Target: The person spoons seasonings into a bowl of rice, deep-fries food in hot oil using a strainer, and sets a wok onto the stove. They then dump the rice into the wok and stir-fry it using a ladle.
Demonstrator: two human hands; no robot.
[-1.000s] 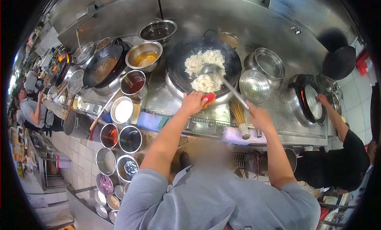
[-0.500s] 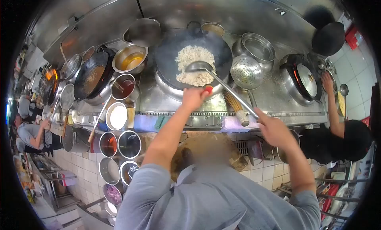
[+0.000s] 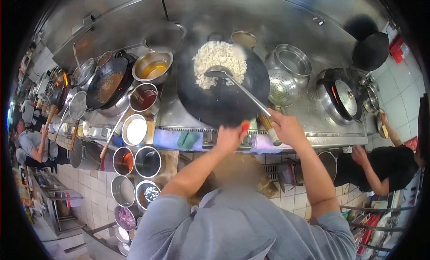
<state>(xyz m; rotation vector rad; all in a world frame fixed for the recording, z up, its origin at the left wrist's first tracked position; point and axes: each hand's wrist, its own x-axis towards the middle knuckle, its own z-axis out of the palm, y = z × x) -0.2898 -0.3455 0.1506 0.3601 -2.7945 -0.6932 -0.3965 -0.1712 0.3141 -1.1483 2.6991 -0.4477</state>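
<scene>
A large black wok [image 3: 224,103] has been drawn toward me and lifts over the stove's front part. My left hand [image 3: 230,138] is closed at its near edge, and something red [image 3: 245,125] shows beside the fingers. Small pale pieces of food [image 3: 220,54] lie heaped on the wok's far side. My right hand [image 3: 286,130] grips the end of a long metal ladle [image 3: 218,71], its bowl against the near edge of the food. A bundled bamboo brush [image 3: 270,131] stands just by that hand, partly covered.
A perforated strainer [image 3: 282,88] and steel pot [image 3: 293,60] stand right of the wok. Left are an oil bowl [image 3: 153,67], a pot of red-brown liquid [image 3: 144,97] and another wok [image 3: 105,85]. Co-workers stand at far left and right [image 3: 380,163].
The wok has come toward me and the food has shifted to its far side. Both hands moved: left nearer my body, right slightly left and up. The right co-worker's arms shifted.
</scene>
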